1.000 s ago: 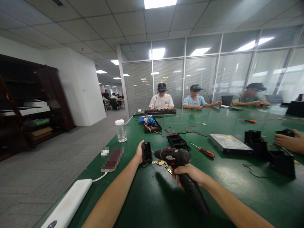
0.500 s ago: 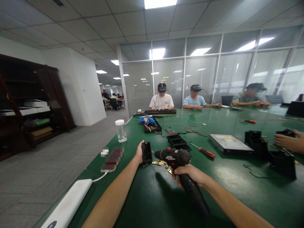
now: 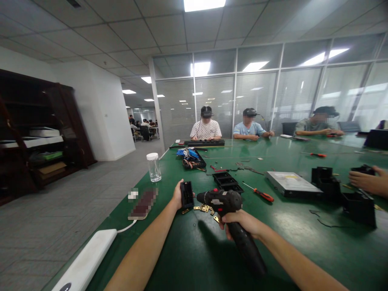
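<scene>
Far left, a white power strip (image 3: 87, 256) lies along the edge of the green table (image 3: 188, 258); a pixelated phone (image 3: 142, 205) and a lidded clear jar (image 3: 154, 169) sit beyond it. No shift there.

Our left hand (image 3: 177, 197) holds a narrow black plastic case (image 3: 187, 195), open side towards us, above the tabletop. Fingers closed on its left side; those behind it are hidden. Grip and tilt match half a second ago.

Beneath and right of the case, small brass plates (image 3: 204, 208) lie loose, same scatter. Past them, a black tray (image 3: 195, 163) of blue items.

Power drill (image 3: 222, 199) next, chuck pointing left at the case's right wall, very near. Whether the bit touches, we cannot tell. Our right hand (image 3: 241, 221) is wrapped around its handle; we cannot tell whether a finger presses the trigger. Drill and case keep their places relative to each other, so we judge this a steady hold, with no visible progress on the case yet.

Behind the drill, black open trays (image 3: 227, 182), unmoved. The one real change is across the table: the co-worker in light blue (image 3: 249, 130) has drawn an outstretched arm back in. We judge it of no consequence to our work.

Further right: red-handled screwdriver (image 3: 263, 195), metal disc drive (image 3: 292, 184), black housings (image 3: 327, 186), and another co-worker's hand (image 3: 365, 178) on a dark part.
</scene>
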`<state>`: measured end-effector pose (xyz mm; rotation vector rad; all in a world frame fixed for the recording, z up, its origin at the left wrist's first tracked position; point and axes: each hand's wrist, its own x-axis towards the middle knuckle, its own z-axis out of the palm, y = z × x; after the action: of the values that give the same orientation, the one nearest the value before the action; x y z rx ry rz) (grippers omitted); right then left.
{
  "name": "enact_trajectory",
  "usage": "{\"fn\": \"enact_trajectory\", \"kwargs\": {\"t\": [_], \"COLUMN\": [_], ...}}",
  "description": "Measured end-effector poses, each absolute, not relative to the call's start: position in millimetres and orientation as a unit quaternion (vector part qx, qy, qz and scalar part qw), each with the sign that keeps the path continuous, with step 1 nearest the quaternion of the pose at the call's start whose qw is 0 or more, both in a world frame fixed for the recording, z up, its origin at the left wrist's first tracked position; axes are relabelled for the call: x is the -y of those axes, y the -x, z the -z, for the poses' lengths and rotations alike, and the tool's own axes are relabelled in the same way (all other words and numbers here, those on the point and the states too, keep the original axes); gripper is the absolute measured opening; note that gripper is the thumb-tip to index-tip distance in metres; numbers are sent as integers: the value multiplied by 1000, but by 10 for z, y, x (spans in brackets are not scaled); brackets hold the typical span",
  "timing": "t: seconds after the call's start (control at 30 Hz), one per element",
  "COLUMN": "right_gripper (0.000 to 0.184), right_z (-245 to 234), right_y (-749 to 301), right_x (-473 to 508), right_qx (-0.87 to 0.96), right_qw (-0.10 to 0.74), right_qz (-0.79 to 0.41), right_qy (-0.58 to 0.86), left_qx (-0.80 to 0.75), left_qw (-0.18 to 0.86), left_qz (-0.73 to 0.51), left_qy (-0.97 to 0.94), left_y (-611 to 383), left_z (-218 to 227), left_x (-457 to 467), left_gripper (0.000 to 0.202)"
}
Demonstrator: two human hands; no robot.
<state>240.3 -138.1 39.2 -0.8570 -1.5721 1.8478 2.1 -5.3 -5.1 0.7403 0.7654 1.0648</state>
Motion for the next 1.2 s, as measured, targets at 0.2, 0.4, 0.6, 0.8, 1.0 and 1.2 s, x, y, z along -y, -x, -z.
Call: {"fn": "enact_trajectory", "kwargs": {"t": [0.2, 0.4, 0.6, 0.8, 1.0, 1.2], "right_gripper": [17, 15, 16, 18, 19, 17], "right_z": [-404, -402, -388, -420, -443, -431], "right_y": [-2397, -2400, -2406, -2401, -2397, -2398], "right_x": [1382, 1382, 1378, 1402, 1412, 1411], "right_qx": [582, 579, 579, 585, 583, 587], "right_qw": [277, 279, 283, 269, 265, 272], "right_qz": [-691, -689, -691, -683, -683, -684], "right_qy": [328, 334, 328, 346, 351, 338], "left_qx": [-342, -339, -350, -320, -333, -336], "left_qw": [731, 733, 733, 731, 732, 731], "left_qz": [-484, -488, -484, -492, -493, -495], "left_qy": [-339, -332, -325, -349, -332, -328], "left_y": [-26, -31, -28, -19, -29, -35], "left_z": [32, 10, 16, 73, 32, 14], "left_x": [65, 82, 76, 29, 60, 85], "left_gripper": [47, 46, 46, 46, 45, 44]}}
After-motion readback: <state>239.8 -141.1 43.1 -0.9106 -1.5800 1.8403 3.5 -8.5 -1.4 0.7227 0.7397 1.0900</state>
